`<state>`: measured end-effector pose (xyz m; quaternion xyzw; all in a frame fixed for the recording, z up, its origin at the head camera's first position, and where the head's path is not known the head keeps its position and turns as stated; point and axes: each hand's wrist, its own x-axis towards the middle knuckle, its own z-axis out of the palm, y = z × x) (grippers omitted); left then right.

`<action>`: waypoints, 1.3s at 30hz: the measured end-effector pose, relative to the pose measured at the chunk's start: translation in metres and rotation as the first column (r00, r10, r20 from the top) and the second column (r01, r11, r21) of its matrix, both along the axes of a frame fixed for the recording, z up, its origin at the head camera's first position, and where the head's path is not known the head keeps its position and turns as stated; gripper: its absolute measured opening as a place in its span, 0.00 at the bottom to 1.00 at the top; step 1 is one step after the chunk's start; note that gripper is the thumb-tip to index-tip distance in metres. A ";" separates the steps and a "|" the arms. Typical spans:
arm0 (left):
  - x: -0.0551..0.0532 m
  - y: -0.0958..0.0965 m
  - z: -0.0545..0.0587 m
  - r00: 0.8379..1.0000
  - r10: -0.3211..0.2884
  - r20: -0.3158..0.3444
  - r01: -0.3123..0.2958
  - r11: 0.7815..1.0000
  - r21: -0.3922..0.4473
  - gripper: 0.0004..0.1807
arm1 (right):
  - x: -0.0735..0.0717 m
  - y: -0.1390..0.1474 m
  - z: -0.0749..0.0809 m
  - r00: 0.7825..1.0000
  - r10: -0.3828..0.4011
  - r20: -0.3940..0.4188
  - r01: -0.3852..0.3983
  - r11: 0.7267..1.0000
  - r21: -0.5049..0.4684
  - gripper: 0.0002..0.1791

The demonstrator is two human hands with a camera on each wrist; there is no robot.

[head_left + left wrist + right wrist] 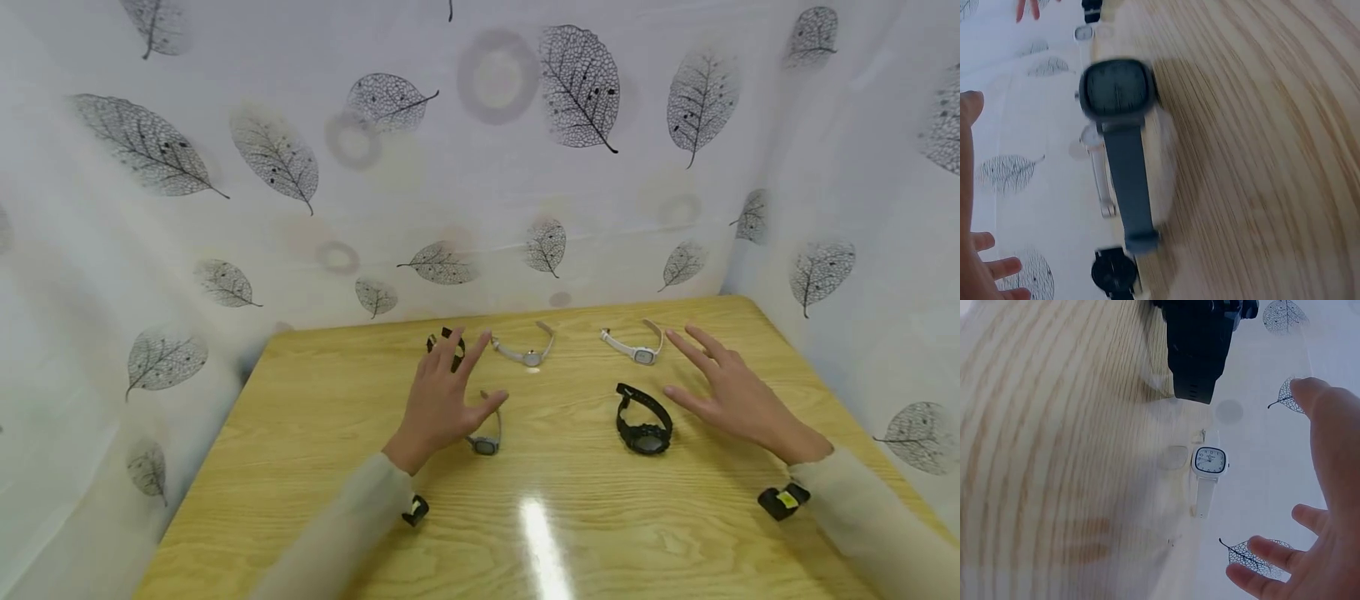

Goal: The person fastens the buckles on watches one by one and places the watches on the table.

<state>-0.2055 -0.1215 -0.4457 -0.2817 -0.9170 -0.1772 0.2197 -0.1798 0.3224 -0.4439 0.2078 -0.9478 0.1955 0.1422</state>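
Note:
My left hand [442, 400], fingers spread, hovers above the left part of the table. Partly hidden beneath it is a grey watch [485, 446], whose squarish dial and dark strap [1125, 181] loom large in the left wrist view. Beyond its fingertips sits a black watch [1114, 272], partly covered in the head view. Over the right side hangs my right hand [738, 400], fingers also spread and holding nothing. Left of it stands a chunky black sports watch [648, 439]. Past that is a white watch with a squarish dial [1210, 460].
A pale-strapped watch with a small round dial [532, 358] lies at the back middle. The wooden table [315, 467] meets a leaf-print curtain [480, 192] behind and at both sides. A light glare [545, 546] shows at the front.

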 end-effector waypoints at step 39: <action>0.013 0.166 -0.020 0.792 -0.359 0.493 0.247 0.928 0.278 0.45 | 0.021 -0.017 -0.022 0.974 0.095 0.204 -0.037 0.962 -0.270 0.46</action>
